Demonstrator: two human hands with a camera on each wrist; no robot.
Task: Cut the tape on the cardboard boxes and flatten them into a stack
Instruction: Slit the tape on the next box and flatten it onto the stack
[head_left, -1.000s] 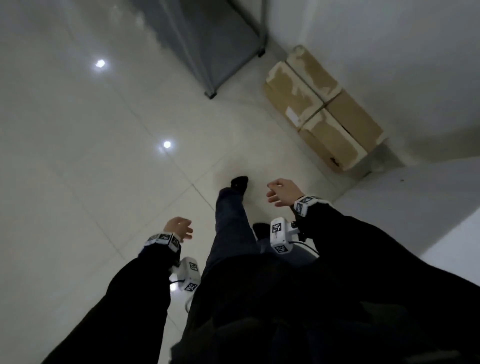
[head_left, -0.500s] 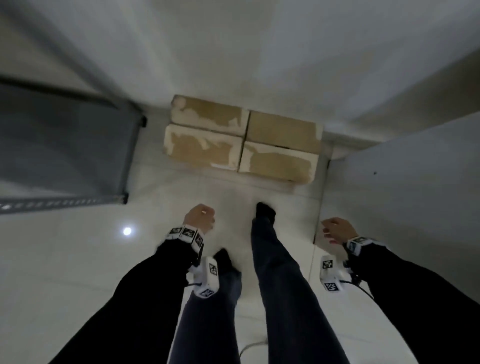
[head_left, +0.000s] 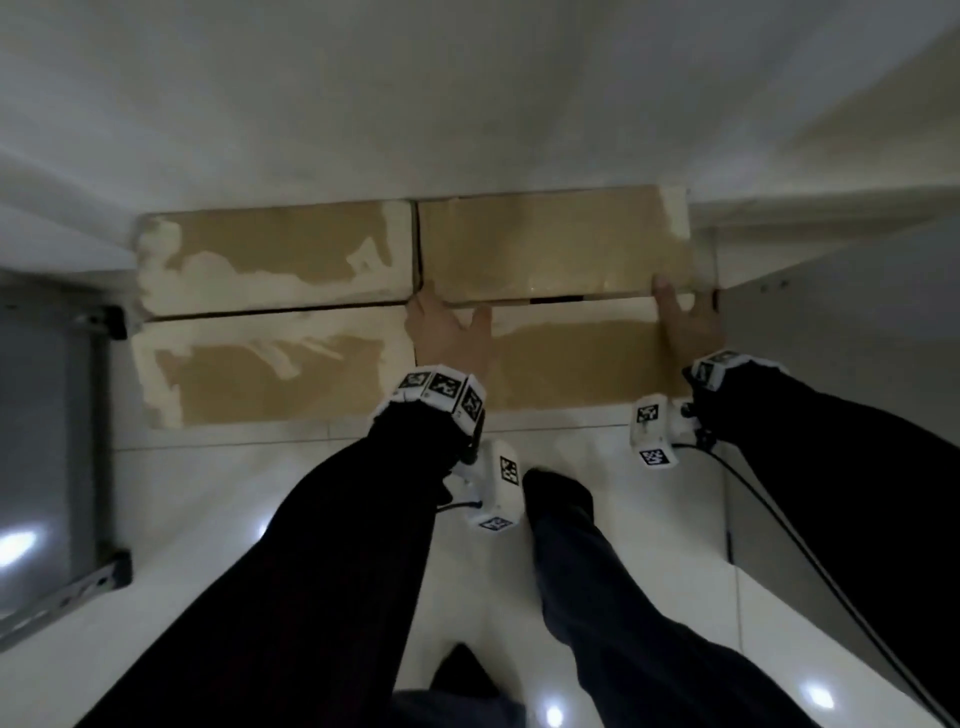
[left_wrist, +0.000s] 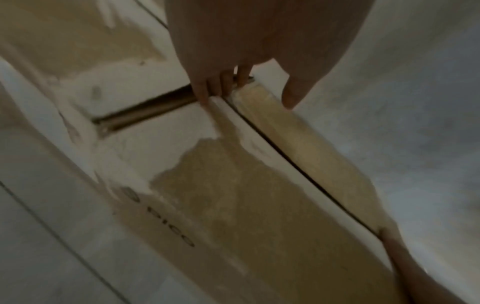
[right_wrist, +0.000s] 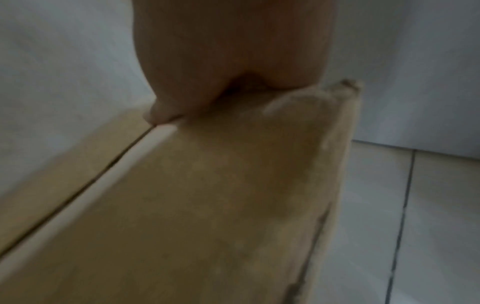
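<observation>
Brown cardboard boxes with torn whitish patches stand in a block on the floor against the wall. My left hand (head_left: 447, 332) grips the left end of the near right box (head_left: 571, 364). Its fingers (left_wrist: 205, 90) dip into the gap beside the near left box (head_left: 270, 369), and the thumb lies on top. My right hand (head_left: 685, 322) holds the same box's right end, thumb at the seam with the far right box (head_left: 550, 244). Its fingers are hidden round the end. In the right wrist view the right hand (right_wrist: 233, 51) sits on the box (right_wrist: 194, 205).
A grey metal shelf frame (head_left: 52, 415) stands at the left. A white wall (head_left: 467, 104) rises just behind the boxes, and a grey panel (head_left: 831, 291) closes the right side. My foot (head_left: 556, 488) is on the tiled floor just before the boxes.
I have walked up to the boxes and bent toward them. Both hands, free before, have reached down and taken hold of the near right box at its two ends.
</observation>
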